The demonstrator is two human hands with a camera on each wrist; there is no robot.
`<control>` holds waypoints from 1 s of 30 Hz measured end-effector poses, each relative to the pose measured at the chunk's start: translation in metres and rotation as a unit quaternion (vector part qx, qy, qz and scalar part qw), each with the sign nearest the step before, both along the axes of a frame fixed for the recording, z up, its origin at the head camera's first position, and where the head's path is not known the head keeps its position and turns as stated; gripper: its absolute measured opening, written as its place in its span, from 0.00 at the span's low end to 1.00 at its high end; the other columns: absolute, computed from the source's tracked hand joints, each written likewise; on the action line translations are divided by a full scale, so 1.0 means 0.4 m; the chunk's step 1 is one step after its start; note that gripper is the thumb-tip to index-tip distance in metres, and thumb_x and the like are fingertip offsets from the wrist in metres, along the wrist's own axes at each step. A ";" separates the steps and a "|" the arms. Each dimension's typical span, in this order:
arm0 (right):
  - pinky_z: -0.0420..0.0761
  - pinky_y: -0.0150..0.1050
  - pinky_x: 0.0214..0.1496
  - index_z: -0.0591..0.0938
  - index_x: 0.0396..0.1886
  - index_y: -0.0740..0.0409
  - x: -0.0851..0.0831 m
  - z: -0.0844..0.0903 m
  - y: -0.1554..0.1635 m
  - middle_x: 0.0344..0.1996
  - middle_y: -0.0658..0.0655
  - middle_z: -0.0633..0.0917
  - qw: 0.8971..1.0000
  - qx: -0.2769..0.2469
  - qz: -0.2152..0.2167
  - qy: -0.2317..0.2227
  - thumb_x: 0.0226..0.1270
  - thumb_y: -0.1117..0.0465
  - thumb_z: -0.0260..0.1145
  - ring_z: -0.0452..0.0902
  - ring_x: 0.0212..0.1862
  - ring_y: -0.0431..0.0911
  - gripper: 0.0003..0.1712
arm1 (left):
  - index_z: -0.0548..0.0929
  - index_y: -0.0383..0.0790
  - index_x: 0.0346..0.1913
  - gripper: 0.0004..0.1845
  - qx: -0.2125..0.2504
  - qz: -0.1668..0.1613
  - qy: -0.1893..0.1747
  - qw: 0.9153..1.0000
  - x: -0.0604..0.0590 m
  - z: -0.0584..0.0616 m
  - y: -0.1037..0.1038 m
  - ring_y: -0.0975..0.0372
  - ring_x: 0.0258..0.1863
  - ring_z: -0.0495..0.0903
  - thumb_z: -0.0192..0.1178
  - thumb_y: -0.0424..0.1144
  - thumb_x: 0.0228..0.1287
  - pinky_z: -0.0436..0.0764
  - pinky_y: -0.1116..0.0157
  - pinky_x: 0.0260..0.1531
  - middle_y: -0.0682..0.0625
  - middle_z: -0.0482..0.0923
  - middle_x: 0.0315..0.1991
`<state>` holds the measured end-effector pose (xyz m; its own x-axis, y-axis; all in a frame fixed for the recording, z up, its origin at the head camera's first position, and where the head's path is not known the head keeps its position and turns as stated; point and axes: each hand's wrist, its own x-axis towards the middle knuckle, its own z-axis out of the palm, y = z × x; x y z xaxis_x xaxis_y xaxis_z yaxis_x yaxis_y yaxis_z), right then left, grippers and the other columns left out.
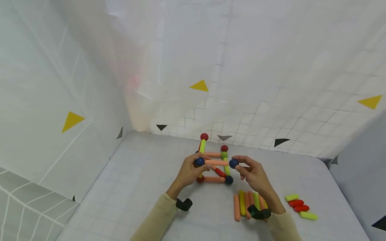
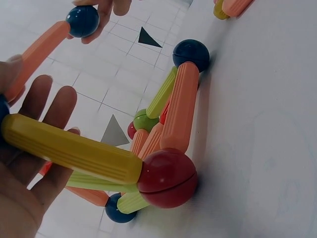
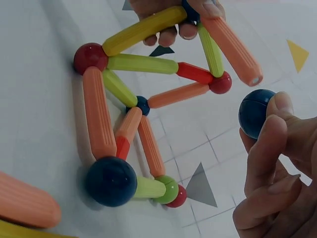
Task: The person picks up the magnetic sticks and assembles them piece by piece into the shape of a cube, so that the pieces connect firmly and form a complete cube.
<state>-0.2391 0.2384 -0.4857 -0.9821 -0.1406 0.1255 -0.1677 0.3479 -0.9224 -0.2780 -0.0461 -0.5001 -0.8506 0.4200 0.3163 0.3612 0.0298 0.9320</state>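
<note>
Our right grip [image 1: 251, 172] pinches a hard, slick blue ball [image 1: 233, 163] just off the orange rod's [image 1: 216, 162] free end; our left grip [image 1: 190, 169] holds the light rod frame [image 1: 214, 167], likely loose-jointed.

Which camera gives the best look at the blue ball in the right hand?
The right wrist view: the blue ball is large and sharp, pinched at the right hand's fingertips, just off the orange rod's end. The head view shows it small; the left wrist view catches it at the top edge.
</note>
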 end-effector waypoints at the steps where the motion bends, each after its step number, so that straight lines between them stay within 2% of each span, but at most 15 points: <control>1: 0.76 0.36 0.26 0.81 0.68 0.56 0.000 0.000 -0.002 0.59 0.68 0.82 1.000 -0.001 0.001 0.003 0.80 0.61 0.65 0.77 0.26 0.46 0.20 | 0.84 0.37 0.59 0.15 0.001 0.000 0.000 1.000 0.000 0.000 0.000 0.51 0.43 0.89 0.68 0.34 0.73 0.86 0.70 0.44 0.40 0.87 0.53; 6: 0.77 0.36 0.27 0.82 0.67 0.57 0.001 -0.001 -0.009 0.58 0.67 0.83 1.000 -0.006 -0.002 0.013 0.79 0.61 0.67 0.78 0.26 0.45 0.20 | 0.84 0.41 0.58 0.15 -0.016 0.011 0.001 1.000 0.001 0.005 0.001 0.51 0.41 0.89 0.69 0.37 0.72 0.87 0.66 0.42 0.42 0.88 0.47; 11: 0.81 0.36 0.32 0.81 0.68 0.56 0.006 0.002 -0.011 0.59 0.67 0.82 1.000 0.001 -0.005 0.006 0.78 0.61 0.67 0.81 0.28 0.51 0.22 | 0.83 0.34 0.59 0.16 0.004 -0.009 0.002 1.000 -0.001 0.005 -0.001 0.44 0.45 0.90 0.68 0.36 0.74 0.87 0.67 0.43 0.39 0.85 0.54; 17: 0.77 0.35 0.24 0.79 0.71 0.48 0.017 0.007 -0.013 0.62 0.65 0.82 0.999 0.028 -0.013 -0.019 0.79 0.56 0.68 0.85 0.31 0.57 0.24 | 0.80 0.29 0.61 0.17 0.022 -0.027 -0.017 0.999 -0.001 0.001 -0.004 0.32 0.49 0.86 0.65 0.35 0.76 0.86 0.71 0.42 0.36 0.84 0.57; 22: 0.82 0.39 0.27 0.75 0.75 0.46 0.028 -0.003 -0.006 0.66 0.66 0.80 0.999 0.047 -0.016 -0.011 0.76 0.50 0.70 0.87 0.35 0.62 0.31 | 0.79 0.27 0.62 0.19 0.023 -0.029 -0.027 0.999 0.002 0.004 -0.003 0.32 0.50 0.86 0.65 0.35 0.76 0.86 0.72 0.43 0.35 0.83 0.59; 24: 0.84 0.39 0.29 0.76 0.73 0.48 0.036 -0.007 -0.003 0.62 0.65 0.82 0.997 0.068 -0.031 -0.010 0.75 0.49 0.71 0.87 0.34 0.60 0.30 | 0.79 0.28 0.62 0.18 0.021 -0.027 -0.026 0.999 0.002 0.003 -0.002 0.34 0.50 0.87 0.65 0.35 0.76 0.86 0.72 0.42 0.36 0.84 0.58; 26: 0.83 0.38 0.29 0.80 0.67 0.50 0.047 -0.010 -0.002 0.54 0.62 0.85 0.993 0.109 -0.050 -0.017 0.74 0.48 0.73 0.85 0.31 0.57 0.27 | 0.80 0.29 0.62 0.18 0.019 -0.025 -0.026 0.999 0.002 0.002 -0.002 0.35 0.49 0.87 0.65 0.35 0.77 0.85 0.72 0.40 0.36 0.85 0.56; 28: 0.81 0.37 0.29 0.84 0.59 0.52 0.060 -0.010 -0.005 0.44 0.58 0.86 0.982 0.172 -0.069 -0.034 0.71 0.47 0.75 0.81 0.29 0.53 0.23 | 0.80 0.30 0.61 0.17 0.014 -0.022 -0.024 0.999 0.002 0.003 -0.002 0.39 0.48 0.89 0.65 0.36 0.77 0.85 0.71 0.37 0.37 0.86 0.55; 30: 0.76 0.37 0.27 0.87 0.51 0.52 0.075 -0.010 -0.012 0.34 0.54 0.84 0.965 0.245 -0.076 -0.060 0.67 0.46 0.77 0.76 0.27 0.49 0.20 | 0.81 0.31 0.61 0.17 0.008 -0.015 -0.023 1.000 0.002 0.004 -0.003 0.43 0.46 0.89 0.65 0.36 0.77 0.84 0.67 0.35 0.38 0.87 0.53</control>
<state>-0.2093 0.2335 -0.4895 -0.9993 -0.0083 -0.0353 0.0166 0.7592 -0.6507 -0.2772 -0.0471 -0.4983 -0.8517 0.4410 0.2833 0.3179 0.0049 0.9481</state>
